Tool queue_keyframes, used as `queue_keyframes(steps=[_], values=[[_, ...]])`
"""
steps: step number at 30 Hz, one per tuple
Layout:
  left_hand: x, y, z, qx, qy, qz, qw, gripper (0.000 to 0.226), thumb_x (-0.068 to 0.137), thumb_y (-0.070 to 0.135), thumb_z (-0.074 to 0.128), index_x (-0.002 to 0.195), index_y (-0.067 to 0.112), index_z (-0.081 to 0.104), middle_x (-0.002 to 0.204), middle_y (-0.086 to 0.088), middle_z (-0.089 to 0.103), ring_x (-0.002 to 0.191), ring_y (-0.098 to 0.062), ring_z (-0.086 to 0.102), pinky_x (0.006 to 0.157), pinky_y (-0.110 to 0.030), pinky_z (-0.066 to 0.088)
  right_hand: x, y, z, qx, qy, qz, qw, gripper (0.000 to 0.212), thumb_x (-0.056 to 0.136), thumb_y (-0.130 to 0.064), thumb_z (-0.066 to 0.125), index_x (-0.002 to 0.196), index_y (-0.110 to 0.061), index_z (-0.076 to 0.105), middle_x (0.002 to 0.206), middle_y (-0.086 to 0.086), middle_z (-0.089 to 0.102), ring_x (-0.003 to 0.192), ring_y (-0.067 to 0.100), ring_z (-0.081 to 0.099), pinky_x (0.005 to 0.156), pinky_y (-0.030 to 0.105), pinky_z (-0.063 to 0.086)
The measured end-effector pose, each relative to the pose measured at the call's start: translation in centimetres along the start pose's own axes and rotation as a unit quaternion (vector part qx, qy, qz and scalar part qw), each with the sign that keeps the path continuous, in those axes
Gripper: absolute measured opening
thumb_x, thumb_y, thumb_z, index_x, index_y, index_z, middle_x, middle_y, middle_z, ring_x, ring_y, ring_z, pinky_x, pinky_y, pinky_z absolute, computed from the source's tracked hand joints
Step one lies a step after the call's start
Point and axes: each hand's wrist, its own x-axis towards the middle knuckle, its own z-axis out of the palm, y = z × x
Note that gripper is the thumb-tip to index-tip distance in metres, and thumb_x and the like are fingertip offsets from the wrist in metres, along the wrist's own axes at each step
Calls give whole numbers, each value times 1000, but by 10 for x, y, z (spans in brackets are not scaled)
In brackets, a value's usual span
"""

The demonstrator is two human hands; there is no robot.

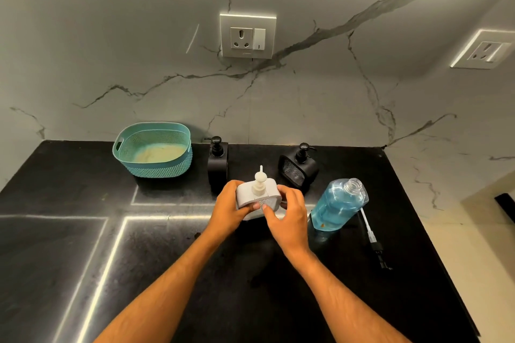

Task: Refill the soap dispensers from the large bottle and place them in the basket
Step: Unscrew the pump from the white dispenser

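Note:
A white soap dispenser (257, 194) with its pump on top sits between my two hands at the counter's middle. My left hand (229, 205) grips its left side. My right hand (288, 210) grips its right side, thumb on the front face. Two black dispensers stand behind: one (217, 165) upright to the left, one (299, 167) with a mesh sponge holder to the right. The large bottle (335, 205) of blue soap stands uncapped just right of my right hand. The teal basket (153, 149) sits at the back left, holding no dispenser.
The bottle's pump (372, 237), with its white tube, lies on the black counter (139, 273) right of the bottle. The marble wall behind carries two sockets (247, 35). The counter's right edge runs diagonally past the pump.

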Motion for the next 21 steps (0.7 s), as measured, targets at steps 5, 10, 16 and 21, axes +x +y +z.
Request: queue_keyframes(steps=[5, 10, 16, 21], values=[[-43, 13, -15, 8, -17, 9, 1000, 51, 76, 33, 94, 110, 21, 57, 107, 11, 65, 98, 3, 60, 75, -12, 48, -23, -18, -19, -1, -2, -66, 998, 52, 81, -44, 83, 123, -21, 64, 118, -9, 57, 110, 8, 58, 88, 15, 49], [-76, 20, -9, -8, -11, 6, 1000, 50, 73, 26, 95, 109, 19, 61, 99, 15, 70, 93, 0, 65, 72, -15, 50, -37, -43, -23, -29, 20, -108, 994, 41, 75, -45, 88, 99, -21, 65, 95, -11, 58, 84, 8, 56, 69, 22, 48], [-92, 25, -4, -25, -11, 1, 1000, 54, 71, 28, 97, 109, 25, 58, 103, 14, 69, 97, 2, 65, 77, -13, 52, -44, -47, -31, -25, 17, -99, 995, 33, 71, -31, 93, 92, -20, 69, 88, -12, 63, 77, 4, 58, 63, 20, 49], [-95, 27, -5, -18, -18, 9, 1000, 54, 71, 37, 96, 108, 28, 58, 102, 13, 70, 97, -3, 65, 78, -19, 55, -46, -50, -39, -5, 0, -84, 996, 36, 73, -26, 92, 101, -21, 71, 92, -11, 67, 84, 3, 62, 69, 23, 55]])
